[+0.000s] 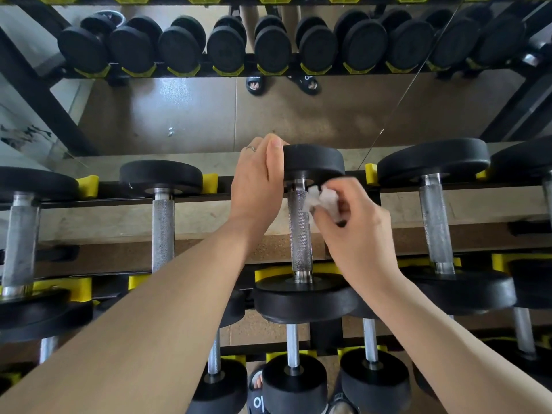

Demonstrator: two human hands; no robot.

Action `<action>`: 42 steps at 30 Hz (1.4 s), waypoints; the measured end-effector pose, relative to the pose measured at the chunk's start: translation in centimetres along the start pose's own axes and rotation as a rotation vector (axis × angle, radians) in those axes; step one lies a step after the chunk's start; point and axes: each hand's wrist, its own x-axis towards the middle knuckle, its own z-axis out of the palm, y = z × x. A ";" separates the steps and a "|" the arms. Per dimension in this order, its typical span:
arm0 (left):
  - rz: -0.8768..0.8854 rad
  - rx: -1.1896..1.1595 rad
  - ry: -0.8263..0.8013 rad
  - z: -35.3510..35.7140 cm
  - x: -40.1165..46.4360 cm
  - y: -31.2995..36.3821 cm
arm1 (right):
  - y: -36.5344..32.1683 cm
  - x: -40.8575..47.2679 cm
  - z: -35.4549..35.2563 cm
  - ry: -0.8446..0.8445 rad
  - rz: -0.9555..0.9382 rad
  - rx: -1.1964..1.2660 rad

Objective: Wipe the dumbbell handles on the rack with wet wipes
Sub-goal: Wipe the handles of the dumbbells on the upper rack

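A black dumbbell with a knurled steel handle (300, 234) lies front to back on the top shelf of the rack (227, 195), in the middle of the view. My left hand (258, 180) grips the left side of its far weight head (316, 161). My right hand (355, 231) pinches a crumpled white wet wipe (324, 201) and holds it against the upper right side of the handle, near the far head.
More dumbbells (162, 222) lie on the same shelf to both sides, in yellow cradles (89, 185). A lower shelf holds smaller dumbbells (294, 380). A mirror (268, 115) behind the rack reflects the weights and floor. My sandalled feet (258, 386) show at the bottom.
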 end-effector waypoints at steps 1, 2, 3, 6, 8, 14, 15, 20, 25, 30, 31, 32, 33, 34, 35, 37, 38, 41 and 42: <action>-0.017 0.002 -0.002 0.0 0.0 0.1 | -0.5 0.4 0.3 0.013 -0.012 -0.001; -0.023 0.000 -0.005 0.1 0.0 0.2 | -0.9 0.8 0.8 0.008 -0.063 -0.041; -0.021 -0.002 -0.006 0.0 0.0 0.2 | -1.2 1.0 1.5 -0.015 -0.137 -0.100; 0.038 0.003 0.005 -0.1 0.0 -0.1 | -0.3 1.4 2.9 -0.141 -0.321 -0.203; 0.057 0.015 0.002 -0.2 0.1 -0.3 | 0.2 1.7 2.6 -0.219 -0.343 -0.181; 0.047 0.012 -0.019 -0.5 0.3 -0.2 | 0.1 0.3 -1.2 -0.792 -0.234 -0.208; 0.045 0.012 -0.022 -0.5 0.2 -0.1 | 0.1 0.4 -1.9 -0.823 -0.182 -0.179; -0.012 0.003 -0.039 -0.5 0.3 0.2 | -0.7 2.4 -0.5 -0.174 -0.122 -0.043; 0.086 0.002 -0.026 -0.6 0.2 -0.2 | -0.1 1.3 1.5 -0.419 -0.352 -0.257; 0.050 0.021 -0.023 -0.5 0.3 -0.2 | -1.0 0.9 -2.0 -0.870 -0.193 -0.219; 0.047 0.023 -0.024 -0.5 0.3 -0.1 | -1.1 1.3 -2.0 -0.761 -0.167 -0.162; 0.034 0.022 -0.028 -0.4 0.3 -0.1 | -1.0 1.7 -1.6 -0.584 -0.182 -0.126; 0.017 0.021 -0.033 -0.4 0.3 -0.1 | -1.0 2.2 -0.9 -0.421 -0.217 -0.132; 0.009 0.025 -0.035 -0.4 0.3 -0.2 | -1.1 2.5 0.1 -0.326 -0.256 -0.164; 0.017 0.028 -0.033 -0.4 0.3 -0.2 | -1.1 2.5 1.0 -0.301 -0.300 -0.206; 0.063 0.025 -0.019 -0.4 0.3 -0.4 | -0.4 2.2 2.0 -0.345 -0.391 -0.309; 0.086 0.021 -0.014 -0.4 0.3 -0.6 | -0.1 1.9 2.0 -0.370 -0.422 -0.342; 0.115 0.012 -0.004 -0.3 0.3 -0.7 | -0.5 1.1 0.9 -0.475 -0.465 -0.364; 0.101 0.011 -0.008 -0.3 0.4 -0.7 | -0.9 0.7 0.6 -0.575 -0.463 -0.380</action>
